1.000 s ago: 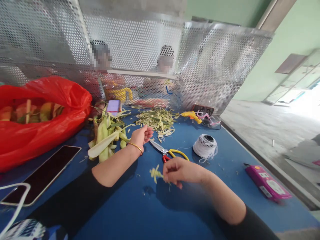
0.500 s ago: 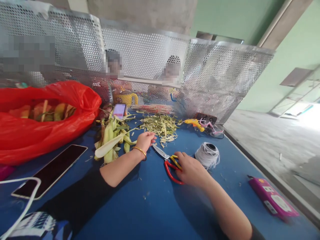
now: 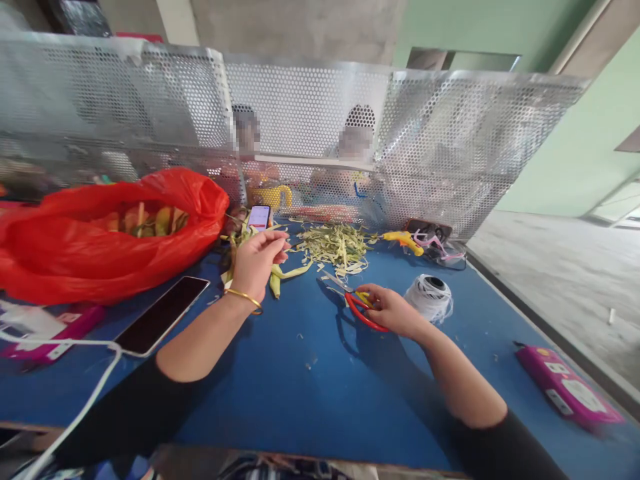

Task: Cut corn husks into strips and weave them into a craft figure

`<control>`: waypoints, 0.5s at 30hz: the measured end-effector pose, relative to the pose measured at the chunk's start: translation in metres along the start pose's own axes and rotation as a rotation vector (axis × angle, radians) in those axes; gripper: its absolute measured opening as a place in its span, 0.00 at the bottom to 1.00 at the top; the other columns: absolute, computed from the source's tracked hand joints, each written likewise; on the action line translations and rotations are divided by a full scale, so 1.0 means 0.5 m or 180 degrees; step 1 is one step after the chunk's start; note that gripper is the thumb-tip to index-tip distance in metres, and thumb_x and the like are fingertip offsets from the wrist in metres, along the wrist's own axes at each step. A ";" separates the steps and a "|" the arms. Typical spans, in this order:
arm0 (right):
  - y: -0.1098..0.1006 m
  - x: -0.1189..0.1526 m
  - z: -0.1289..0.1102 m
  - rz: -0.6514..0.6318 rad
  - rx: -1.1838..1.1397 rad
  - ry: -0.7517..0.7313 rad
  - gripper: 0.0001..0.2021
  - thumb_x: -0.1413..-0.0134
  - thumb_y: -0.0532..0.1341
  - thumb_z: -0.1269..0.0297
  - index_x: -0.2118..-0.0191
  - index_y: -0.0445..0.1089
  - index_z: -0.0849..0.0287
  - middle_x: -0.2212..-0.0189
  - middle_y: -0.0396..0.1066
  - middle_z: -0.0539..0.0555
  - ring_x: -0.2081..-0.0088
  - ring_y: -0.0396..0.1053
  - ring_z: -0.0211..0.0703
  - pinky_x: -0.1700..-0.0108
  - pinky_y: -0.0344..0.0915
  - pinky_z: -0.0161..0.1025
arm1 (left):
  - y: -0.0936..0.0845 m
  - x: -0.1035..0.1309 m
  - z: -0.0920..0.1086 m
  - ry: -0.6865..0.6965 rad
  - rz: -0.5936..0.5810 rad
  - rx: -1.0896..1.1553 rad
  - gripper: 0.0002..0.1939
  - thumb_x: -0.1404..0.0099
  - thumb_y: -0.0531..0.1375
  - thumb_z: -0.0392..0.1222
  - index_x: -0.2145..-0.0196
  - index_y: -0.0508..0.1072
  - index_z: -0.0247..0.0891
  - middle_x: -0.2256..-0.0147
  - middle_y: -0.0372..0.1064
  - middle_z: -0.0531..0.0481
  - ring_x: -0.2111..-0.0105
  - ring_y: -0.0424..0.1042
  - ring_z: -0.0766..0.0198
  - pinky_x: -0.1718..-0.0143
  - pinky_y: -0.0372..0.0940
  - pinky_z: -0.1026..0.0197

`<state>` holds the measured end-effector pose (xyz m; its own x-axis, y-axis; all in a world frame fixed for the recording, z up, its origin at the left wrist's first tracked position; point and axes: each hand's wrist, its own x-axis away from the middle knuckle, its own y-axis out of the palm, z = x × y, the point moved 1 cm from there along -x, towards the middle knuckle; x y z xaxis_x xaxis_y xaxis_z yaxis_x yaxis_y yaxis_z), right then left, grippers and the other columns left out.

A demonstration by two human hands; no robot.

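My right hand point(image 3: 393, 310) grips a pair of scissors point(image 3: 364, 313) with red and yellow handles. Their blades point left, toward the pile of shredded pale-green strips point(image 3: 335, 247). Over a bunch of corn husks point(image 3: 276, 283), my left hand point(image 3: 257, 260) is raised with thumb and fingers pressed together. What it may hold is too small to make out. The hand hides much of the bunch, and one husk sticks out to the right below the fingertips. A gold bangle circles the left wrist.
A red plastic bag point(image 3: 125, 260) and a dark phone point(image 3: 163, 313) lie left; a lit phone point(image 3: 259, 217) stands behind the husks. To the right are a white string spool point(image 3: 429, 298), yellow glue gun point(image 3: 404, 241) and magenta box point(image 3: 567, 383). A perforated metal screen point(image 3: 310, 107) borders the back; people sit behind.
My left hand has moved left and up from the scissors' tip to over the husks. The right hand still holds the scissors. The view has shifted slightly.
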<state>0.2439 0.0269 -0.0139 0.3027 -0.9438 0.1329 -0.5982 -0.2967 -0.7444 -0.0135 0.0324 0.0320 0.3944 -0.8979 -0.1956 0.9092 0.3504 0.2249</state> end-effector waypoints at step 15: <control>0.017 -0.020 0.014 0.0679 0.0244 -0.0328 0.23 0.53 0.60 0.61 0.49 0.71 0.60 0.70 0.76 0.53 0.70 0.70 0.45 0.67 0.64 0.39 | -0.183 0.013 -0.006 0.0750 -0.0019 -0.4101 0.08 0.43 0.60 0.44 0.70 0.77 0.41 0.64 0.77 0.40 0.62 0.74 0.50 0.69 0.59 0.59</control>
<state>0.2409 0.0345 -0.0261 0.2522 -0.9628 -0.0971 -0.5998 -0.0768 -0.7965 -0.0938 -0.0046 0.0075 0.2843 -0.8784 -0.3842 0.3331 0.4663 -0.8195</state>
